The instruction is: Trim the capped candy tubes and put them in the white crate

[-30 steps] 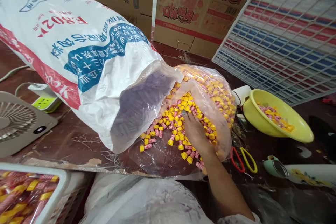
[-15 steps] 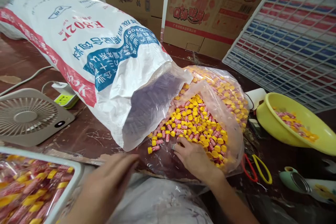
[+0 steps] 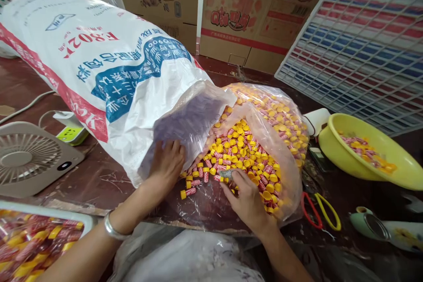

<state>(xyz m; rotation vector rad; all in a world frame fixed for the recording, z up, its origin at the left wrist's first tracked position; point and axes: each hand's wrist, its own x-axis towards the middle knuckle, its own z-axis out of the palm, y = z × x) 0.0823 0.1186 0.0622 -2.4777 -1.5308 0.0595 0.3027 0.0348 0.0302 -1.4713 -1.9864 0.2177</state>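
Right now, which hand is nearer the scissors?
Right. The right hand is at the yellow-capped tubes, left of the scissors; the left hand is farther off, at the sack's mouth.

Bowl (image 3: 370,150) lies right of the sack (image 3: 132,66).

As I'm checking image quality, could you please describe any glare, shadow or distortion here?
Head view: glare streaks the clear bag; shadow darkens the mouth of the white sack; the yellow basin near the right edge looks stretched, probably by the lens.
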